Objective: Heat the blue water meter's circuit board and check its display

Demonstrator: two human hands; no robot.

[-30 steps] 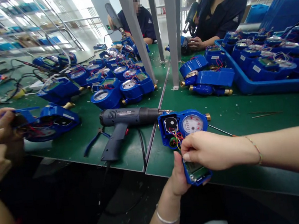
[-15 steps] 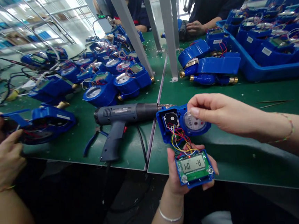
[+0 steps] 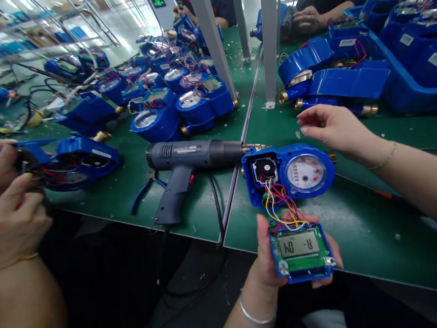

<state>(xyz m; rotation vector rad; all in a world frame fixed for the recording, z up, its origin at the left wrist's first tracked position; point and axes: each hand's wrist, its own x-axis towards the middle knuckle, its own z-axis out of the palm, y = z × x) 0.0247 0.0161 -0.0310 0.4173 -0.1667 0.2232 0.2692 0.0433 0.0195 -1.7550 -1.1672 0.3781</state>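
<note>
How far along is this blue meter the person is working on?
Partly done. The blue meter lies open on the green table, its coloured wires joined to the display module, which is lit and held in the left hand. The right hand hovers empty. Left: the module is not yet seated in the meter.

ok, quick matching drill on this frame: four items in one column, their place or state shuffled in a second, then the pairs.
Items:
1. display module
2. heat gun
3. water meter body
4. right hand

States:
A. lying on its side on the green mat
B. open, holding nothing, above the mat
C. held in the left hand, screen lit
D. on the mat, joined by coloured wires to the module

Pairs: 1-C, 2-A, 3-D, 4-B
</note>
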